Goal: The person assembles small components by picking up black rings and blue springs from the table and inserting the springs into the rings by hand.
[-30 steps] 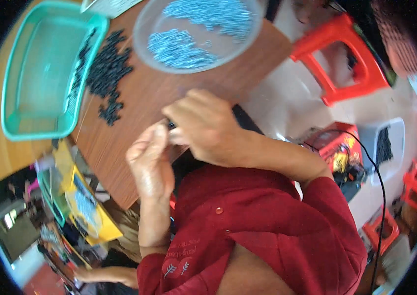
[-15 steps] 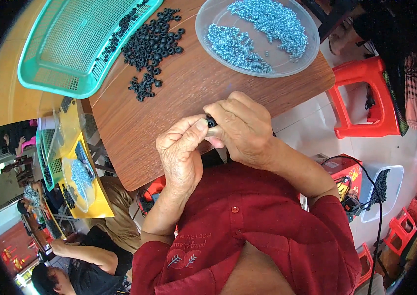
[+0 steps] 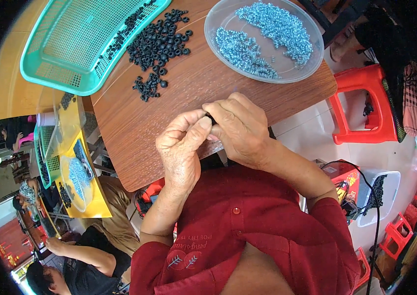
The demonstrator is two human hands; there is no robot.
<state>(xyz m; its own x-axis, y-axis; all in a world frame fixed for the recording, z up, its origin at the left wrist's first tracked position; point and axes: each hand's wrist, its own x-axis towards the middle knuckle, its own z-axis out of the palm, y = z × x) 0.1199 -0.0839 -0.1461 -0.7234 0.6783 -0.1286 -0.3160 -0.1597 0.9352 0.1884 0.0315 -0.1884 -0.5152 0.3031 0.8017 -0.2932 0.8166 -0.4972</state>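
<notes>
My left hand (image 3: 181, 147) and my right hand (image 3: 238, 128) meet fingertip to fingertip over the brown wooden table (image 3: 179, 103), pinching a small black rubber ring (image 3: 211, 117) between them. Most of the ring is hidden by my fingers. Beyond my hands lies a loose pile of black rubber rings (image 3: 159, 46). A clear plastic dish (image 3: 218, 19) holding several small blue metal rings (image 3: 262, 34) sits at the far right of the table.
A teal mesh basket (image 3: 78, 44) with some black rings stands at the far left. A red stool (image 3: 363, 105) is to the right. At the lower left another person (image 3: 78, 260) sits at a yellow table (image 3: 88, 196) with similar parts.
The view has shifted, so table and hands sit lower and more central. My hands have stayed together on the black ring, with the fingers turning slightly.
</notes>
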